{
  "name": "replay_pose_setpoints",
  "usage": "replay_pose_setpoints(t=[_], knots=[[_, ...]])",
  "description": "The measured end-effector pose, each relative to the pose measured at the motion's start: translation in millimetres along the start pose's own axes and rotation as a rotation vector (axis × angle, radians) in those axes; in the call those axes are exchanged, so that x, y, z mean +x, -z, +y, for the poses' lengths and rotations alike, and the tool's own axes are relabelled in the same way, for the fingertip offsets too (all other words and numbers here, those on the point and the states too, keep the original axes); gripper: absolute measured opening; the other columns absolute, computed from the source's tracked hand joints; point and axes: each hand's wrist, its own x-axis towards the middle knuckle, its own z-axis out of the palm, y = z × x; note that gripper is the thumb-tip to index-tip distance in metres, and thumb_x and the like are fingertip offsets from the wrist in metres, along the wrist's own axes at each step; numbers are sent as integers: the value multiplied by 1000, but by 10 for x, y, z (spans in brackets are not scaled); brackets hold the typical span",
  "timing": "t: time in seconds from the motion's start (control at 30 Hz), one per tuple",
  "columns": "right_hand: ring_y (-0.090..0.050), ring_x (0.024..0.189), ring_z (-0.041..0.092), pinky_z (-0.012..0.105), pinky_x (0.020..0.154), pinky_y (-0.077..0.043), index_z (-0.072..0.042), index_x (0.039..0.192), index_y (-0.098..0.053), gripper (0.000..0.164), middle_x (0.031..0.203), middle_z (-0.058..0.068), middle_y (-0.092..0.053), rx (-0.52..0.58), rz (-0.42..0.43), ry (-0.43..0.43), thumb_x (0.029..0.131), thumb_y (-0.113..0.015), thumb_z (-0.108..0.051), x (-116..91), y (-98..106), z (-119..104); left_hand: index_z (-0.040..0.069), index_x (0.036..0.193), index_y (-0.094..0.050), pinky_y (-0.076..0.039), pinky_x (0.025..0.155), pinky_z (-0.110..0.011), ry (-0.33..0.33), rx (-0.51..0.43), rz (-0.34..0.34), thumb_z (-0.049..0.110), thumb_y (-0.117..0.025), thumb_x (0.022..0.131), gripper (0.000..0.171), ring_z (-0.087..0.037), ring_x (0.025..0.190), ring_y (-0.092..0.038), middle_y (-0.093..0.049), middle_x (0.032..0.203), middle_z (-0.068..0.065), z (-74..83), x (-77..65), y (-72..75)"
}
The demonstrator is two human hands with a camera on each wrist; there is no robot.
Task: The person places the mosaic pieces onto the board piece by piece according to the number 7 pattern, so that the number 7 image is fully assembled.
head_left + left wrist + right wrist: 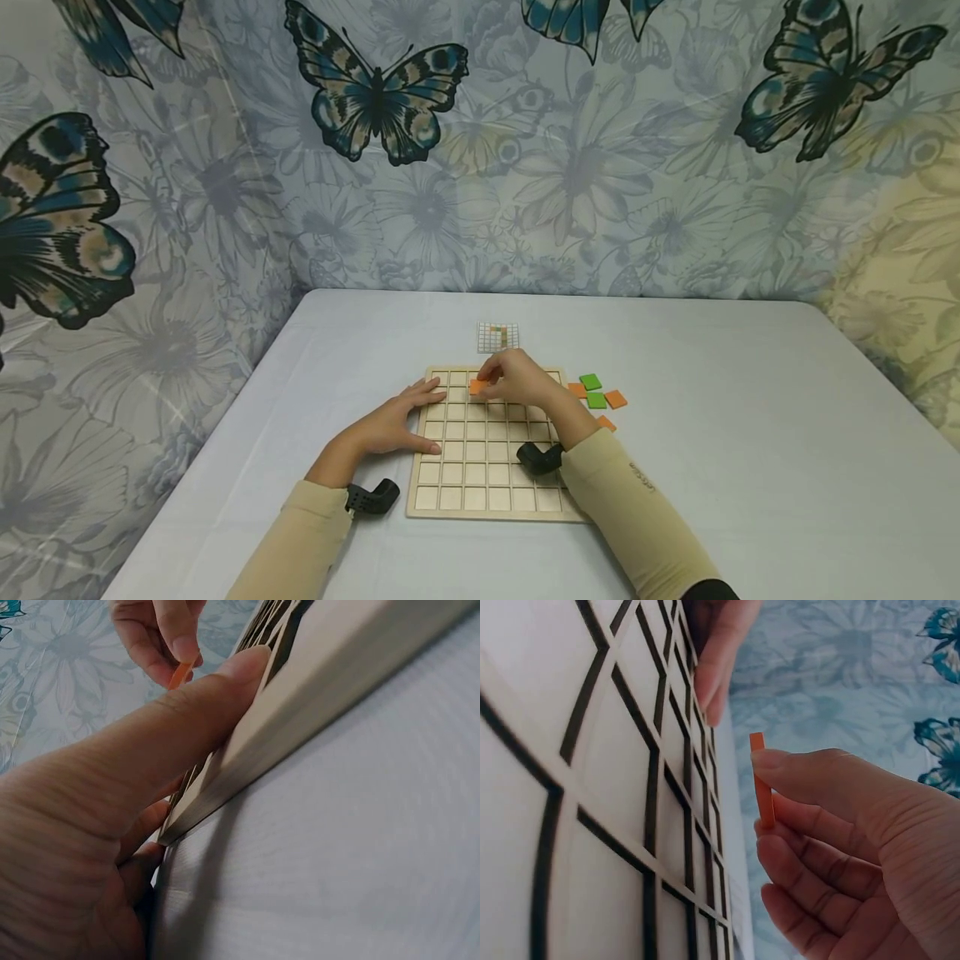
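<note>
Between thumb and fingers my right hand (517,379) pinches a thin orange square tile (761,780), held over the upper left part of a wooden grid board (476,451). In the right wrist view the tile stands edge-on, apart from the board's surface. My left hand (392,423) rests at the board's left edge with thumb and fingers spread. Its thumb (202,701) lies on the wooden rim in the left wrist view. Part of the board's right side is hidden under my right forearm.
Right of the board lie loose tiles: green ones (590,382) and orange ones (615,399). A small printed grid card (498,337) with coloured squares lies beyond the board's far edge. All of it sits on a white table (720,400), with a butterfly-patterned cloth (585,192) behind.
</note>
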Motion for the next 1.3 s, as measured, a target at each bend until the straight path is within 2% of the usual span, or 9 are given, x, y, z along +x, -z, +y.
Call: replay_pose_setpoints(t=[0.17,0.43,0.63,1.3], knots=[[-61,79,13,23,70,-52,-1,97,-71,24,92,8,-69,9,6,-7,78,-75,-15,62,-75,68,14,142,-41,-12,114,-58,-5,-2,4,37,-81,69,85,-30,146,-5,-18,157,-2,0,-3,4],[-61,81,14,24,72,-52,-1,98,-70,22,93,8,-67,6,18,-22,80,-73,-13,42,-148,141,14,141,-42,-12,114,-57,-5,-4,1,37,-81,69,85,-30,146,-6,-18,157,-2,-14,5,-3],[-60,79,13,24,70,-51,-1,97,-70,21,92,8,-66,16,25,1,81,-72,-14,40,-158,154,15,142,-41,-13,114,-58,-4,6,3,38,-81,69,85,-30,146,-6,-19,157,-2,-17,8,-2],[-60,83,14,26,73,-52,-2,99,-71,23,94,8,-66,34,17,-23,80,-74,-15,43,-156,164,14,141,-42,-13,114,-58,-17,-15,-2,37,-81,70,85,-31,146,-5,-18,157,-3,-21,5,0]])
